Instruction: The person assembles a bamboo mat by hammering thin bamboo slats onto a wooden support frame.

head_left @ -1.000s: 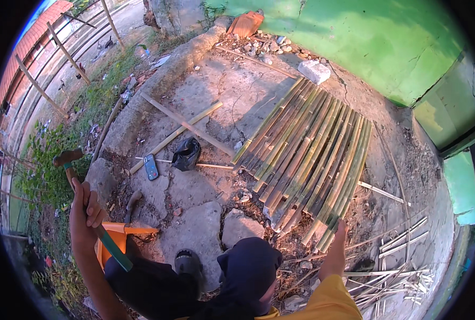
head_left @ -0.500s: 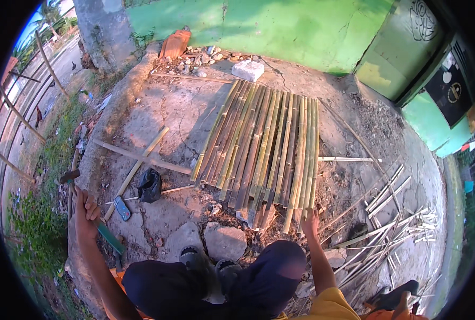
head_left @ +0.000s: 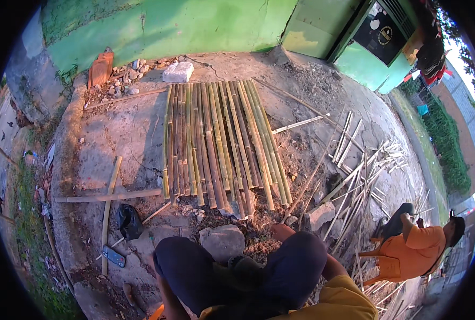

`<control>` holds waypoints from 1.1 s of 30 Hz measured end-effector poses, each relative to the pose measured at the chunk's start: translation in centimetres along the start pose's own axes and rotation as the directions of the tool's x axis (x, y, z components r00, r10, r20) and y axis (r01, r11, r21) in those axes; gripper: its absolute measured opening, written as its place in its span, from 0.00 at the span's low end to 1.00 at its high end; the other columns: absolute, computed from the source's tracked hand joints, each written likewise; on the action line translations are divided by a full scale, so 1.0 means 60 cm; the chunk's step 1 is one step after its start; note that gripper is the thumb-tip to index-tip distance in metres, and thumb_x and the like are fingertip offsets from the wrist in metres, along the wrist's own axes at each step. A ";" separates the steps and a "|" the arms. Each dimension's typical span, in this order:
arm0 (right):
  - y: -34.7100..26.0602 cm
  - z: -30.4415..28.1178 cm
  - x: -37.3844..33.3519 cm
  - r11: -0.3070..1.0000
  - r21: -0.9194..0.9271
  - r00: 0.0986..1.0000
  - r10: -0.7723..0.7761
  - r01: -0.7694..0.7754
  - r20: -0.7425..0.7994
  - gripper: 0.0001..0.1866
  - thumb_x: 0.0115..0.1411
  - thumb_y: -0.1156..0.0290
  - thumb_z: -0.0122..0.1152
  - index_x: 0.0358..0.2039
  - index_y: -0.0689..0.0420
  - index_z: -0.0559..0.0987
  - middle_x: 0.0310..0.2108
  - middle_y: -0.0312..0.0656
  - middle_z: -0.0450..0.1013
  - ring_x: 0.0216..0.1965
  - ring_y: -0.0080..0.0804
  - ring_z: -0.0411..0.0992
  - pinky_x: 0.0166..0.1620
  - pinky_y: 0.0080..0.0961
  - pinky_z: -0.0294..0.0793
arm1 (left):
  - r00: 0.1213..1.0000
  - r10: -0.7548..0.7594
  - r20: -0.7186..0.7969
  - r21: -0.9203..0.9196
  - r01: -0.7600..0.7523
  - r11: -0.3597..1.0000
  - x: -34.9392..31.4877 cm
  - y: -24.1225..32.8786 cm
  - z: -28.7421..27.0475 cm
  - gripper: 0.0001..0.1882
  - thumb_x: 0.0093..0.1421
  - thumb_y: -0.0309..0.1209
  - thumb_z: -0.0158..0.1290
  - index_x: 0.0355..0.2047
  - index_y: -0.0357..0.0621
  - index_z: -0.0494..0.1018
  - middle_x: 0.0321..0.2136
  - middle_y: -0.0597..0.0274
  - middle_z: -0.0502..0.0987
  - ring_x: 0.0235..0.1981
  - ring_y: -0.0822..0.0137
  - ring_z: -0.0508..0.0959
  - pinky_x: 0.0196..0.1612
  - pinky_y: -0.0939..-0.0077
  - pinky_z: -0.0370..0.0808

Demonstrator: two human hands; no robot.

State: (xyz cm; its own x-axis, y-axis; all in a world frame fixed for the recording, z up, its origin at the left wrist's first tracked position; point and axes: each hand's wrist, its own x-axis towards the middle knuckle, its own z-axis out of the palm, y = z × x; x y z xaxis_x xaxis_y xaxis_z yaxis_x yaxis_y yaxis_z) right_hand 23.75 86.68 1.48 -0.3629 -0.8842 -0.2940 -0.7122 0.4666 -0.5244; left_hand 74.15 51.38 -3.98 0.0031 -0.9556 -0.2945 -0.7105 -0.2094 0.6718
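Observation:
Split bamboo strips (head_left: 211, 138) lie side by side in a slatted panel in front of me, their near ends uneven. My right hand (head_left: 282, 232) is low, just short of the panel's near right ends, partly covered by my right knee; its fingers do not show clearly. My left forearm (head_left: 169, 298) runs down beside my left knee, and the hand itself is hidden behind the leg. The hammer is not visible. A flat stone (head_left: 222, 242) lies between my knees and the panel.
A black plastic bag (head_left: 129, 221) and a phone (head_left: 113, 256) lie at left, near crossed bamboo lengths (head_left: 109, 198). At right are scattered thin bamboo strips (head_left: 363, 176). A person in orange (head_left: 416, 245) sits on an orange chair (head_left: 379, 264). A white block (head_left: 177, 72) lies beyond the panel.
My view has turned right, bringing the seated person into sight. My left hand, which held up a green-handled hammer, has dropped behind my knee. My right hand has come off the strip ends.

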 end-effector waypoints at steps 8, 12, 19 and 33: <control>-0.064 -0.061 0.116 0.976 -0.011 0.959 0.216 -0.218 0.185 0.22 0.59 0.59 0.64 0.50 0.57 0.79 0.41 0.53 0.81 0.43 0.48 0.81 0.46 0.42 0.79 | 0.977 0.187 -0.097 0.237 -0.160 0.958 0.006 -0.082 0.083 0.22 0.64 0.47 0.60 0.29 0.42 0.67 0.19 0.56 0.71 0.18 0.55 0.74 0.22 0.58 0.68; -0.025 -0.018 0.158 0.988 0.072 0.991 0.134 -0.133 -0.007 0.24 0.61 0.57 0.67 0.53 0.59 0.77 0.39 0.51 0.82 0.38 0.44 0.82 0.39 0.39 0.80 | 0.956 0.244 -0.164 0.301 -0.187 0.935 -0.009 -0.129 0.124 0.21 0.64 0.46 0.60 0.30 0.41 0.67 0.20 0.53 0.72 0.20 0.52 0.75 0.23 0.55 0.70; -0.036 0.074 0.182 0.985 0.003 0.977 0.173 -0.174 -0.128 0.24 0.62 0.57 0.66 0.53 0.60 0.77 0.38 0.51 0.81 0.37 0.44 0.81 0.39 0.39 0.79 | 0.898 0.305 -0.317 0.428 -0.152 0.891 -0.026 -0.209 0.134 0.21 0.63 0.44 0.60 0.31 0.38 0.68 0.22 0.48 0.75 0.22 0.45 0.77 0.25 0.50 0.72; 0.028 0.097 0.201 0.965 0.007 0.941 0.257 -0.262 -0.219 0.24 0.63 0.57 0.65 0.53 0.61 0.76 0.36 0.50 0.79 0.35 0.43 0.78 0.38 0.40 0.77 | 0.872 0.122 0.475 0.259 -0.271 0.927 0.070 0.044 -0.121 0.25 0.61 0.49 0.61 0.42 0.37 0.82 0.36 0.44 0.85 0.38 0.51 0.86 0.43 0.58 0.81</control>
State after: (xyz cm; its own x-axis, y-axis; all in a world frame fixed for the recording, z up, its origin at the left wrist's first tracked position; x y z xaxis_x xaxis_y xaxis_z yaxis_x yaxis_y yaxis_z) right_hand 21.71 76.88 -7.60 -0.6563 -0.7164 -0.2368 -0.5880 0.6823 -0.4345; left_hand 77.40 45.32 1.49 -0.4181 -0.7600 -0.4975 -0.8419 0.1186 0.5264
